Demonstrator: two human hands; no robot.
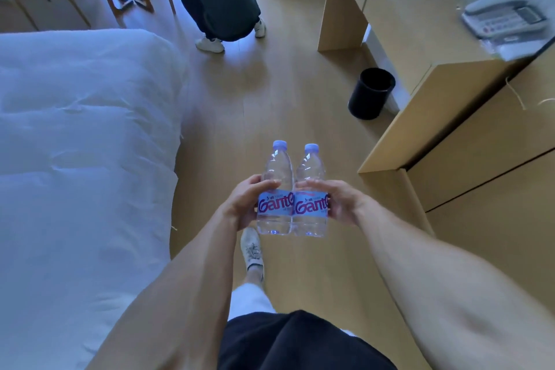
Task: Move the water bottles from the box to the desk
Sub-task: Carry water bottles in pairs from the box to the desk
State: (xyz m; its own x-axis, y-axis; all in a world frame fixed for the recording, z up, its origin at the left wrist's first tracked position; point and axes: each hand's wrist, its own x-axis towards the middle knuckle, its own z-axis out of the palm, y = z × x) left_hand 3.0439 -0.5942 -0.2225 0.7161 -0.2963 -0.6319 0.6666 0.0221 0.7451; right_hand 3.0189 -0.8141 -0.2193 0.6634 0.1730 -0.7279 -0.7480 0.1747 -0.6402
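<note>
Wooden floor (240, 117), bed (84, 135) left, tabletop (420, 9) right; your left hand (240, 207) grips one water bottle (276, 204), your right hand (342, 204) the second bottle (310, 207), bottles touching.

We see our own body from above. Both forearms are bare, with no sleeves, watch or bands in view, and both hands, the left hand (240, 204) and the right hand (341, 204), are bare too, without gloves or rings that we can make out. A black garment (300, 342) covers our torso at the bottom edge. Below it shows a pale trouser leg (250, 299), ending in a worn white lace-up shoe (251, 249).
</note>
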